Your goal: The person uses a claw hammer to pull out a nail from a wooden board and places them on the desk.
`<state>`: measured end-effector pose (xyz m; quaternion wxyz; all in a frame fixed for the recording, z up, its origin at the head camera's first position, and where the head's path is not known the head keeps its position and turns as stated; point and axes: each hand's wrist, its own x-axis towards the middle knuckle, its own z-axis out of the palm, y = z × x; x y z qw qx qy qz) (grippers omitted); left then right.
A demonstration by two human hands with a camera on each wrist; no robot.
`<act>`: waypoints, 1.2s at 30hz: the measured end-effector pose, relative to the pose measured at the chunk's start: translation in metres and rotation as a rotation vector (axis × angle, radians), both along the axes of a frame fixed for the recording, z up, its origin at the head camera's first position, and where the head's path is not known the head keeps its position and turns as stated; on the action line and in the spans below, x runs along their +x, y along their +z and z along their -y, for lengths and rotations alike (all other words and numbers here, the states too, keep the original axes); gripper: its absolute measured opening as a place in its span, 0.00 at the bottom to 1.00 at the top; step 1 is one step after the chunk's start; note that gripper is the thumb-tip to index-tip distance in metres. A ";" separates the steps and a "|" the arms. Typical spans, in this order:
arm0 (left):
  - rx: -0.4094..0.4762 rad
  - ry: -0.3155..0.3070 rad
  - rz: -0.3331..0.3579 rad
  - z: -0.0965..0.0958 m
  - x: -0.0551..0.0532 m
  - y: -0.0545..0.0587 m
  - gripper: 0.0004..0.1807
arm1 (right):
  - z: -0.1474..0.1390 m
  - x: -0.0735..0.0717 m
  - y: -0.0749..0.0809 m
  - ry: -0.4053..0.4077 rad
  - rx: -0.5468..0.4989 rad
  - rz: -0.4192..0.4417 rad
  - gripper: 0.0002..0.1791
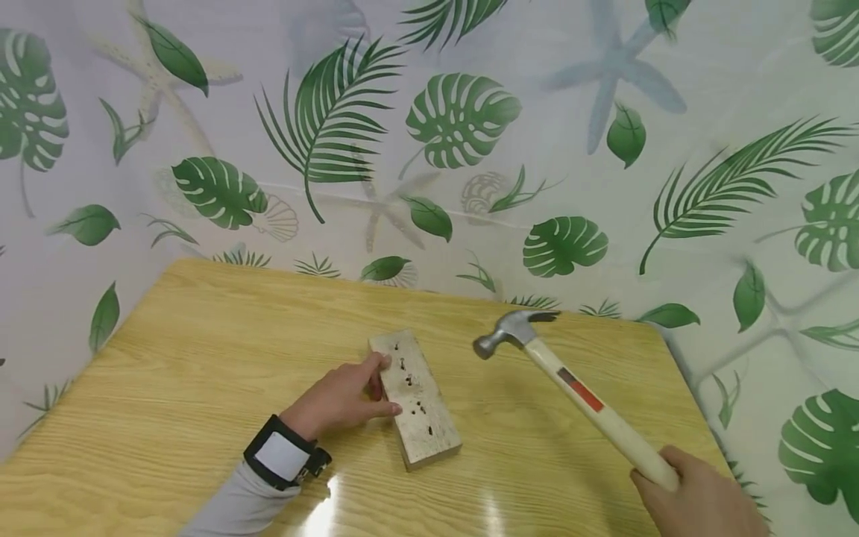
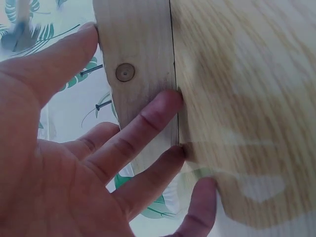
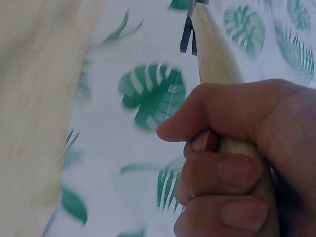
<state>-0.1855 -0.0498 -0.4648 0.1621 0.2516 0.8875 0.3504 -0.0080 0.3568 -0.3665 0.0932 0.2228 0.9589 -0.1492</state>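
Note:
A rectangular wooden block (image 1: 424,429) lies on the table, its top marked by dark holes and a few nails. Seen side-on in the left wrist view, two nails (image 2: 92,70) stick out of that face, and the block's side has a round knot (image 2: 125,72). My left hand (image 1: 342,399) rests against the block's left edge, thumb and forefinger touching the top, other fingers extended along the side. My right hand (image 1: 701,496) grips the end of a claw hammer's (image 1: 590,399) pale wooden handle. The hammer's metal head (image 1: 515,329) is raised, right of the block and apart from it.
The wood-grain table (image 1: 235,335) reaches back to a hanging cloth (image 1: 470,194) printed with leaves and starfish. Its right edge runs close to my right hand. A black strap (image 1: 282,453) with a white face is on my left wrist.

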 end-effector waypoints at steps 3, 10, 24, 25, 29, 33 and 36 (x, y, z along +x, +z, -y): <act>0.009 -0.001 -0.001 0.000 0.000 0.000 0.38 | 0.044 -0.025 0.011 0.067 0.069 -0.146 0.11; 0.037 -0.012 0.000 -0.004 -0.001 -0.002 0.38 | 0.104 -0.073 0.005 0.271 0.136 -0.372 0.06; -0.133 -0.040 -0.242 0.000 0.027 0.037 0.18 | 0.159 -0.108 -0.018 0.390 0.172 -0.409 0.07; -0.115 -0.046 -0.316 0.001 0.030 0.044 0.14 | 0.161 -0.108 -0.019 0.399 0.173 -0.411 0.07; -0.025 -0.033 -0.679 -0.002 0.032 0.061 0.14 | 0.169 -0.108 -0.019 0.424 0.185 -0.428 0.09; -0.085 0.011 -0.821 -0.005 0.026 0.057 0.26 | 0.177 -0.106 -0.014 0.459 0.199 -0.417 0.08; -0.182 0.026 -0.803 -0.004 0.023 0.048 0.23 | 0.183 -0.105 -0.011 0.498 0.194 -0.394 0.09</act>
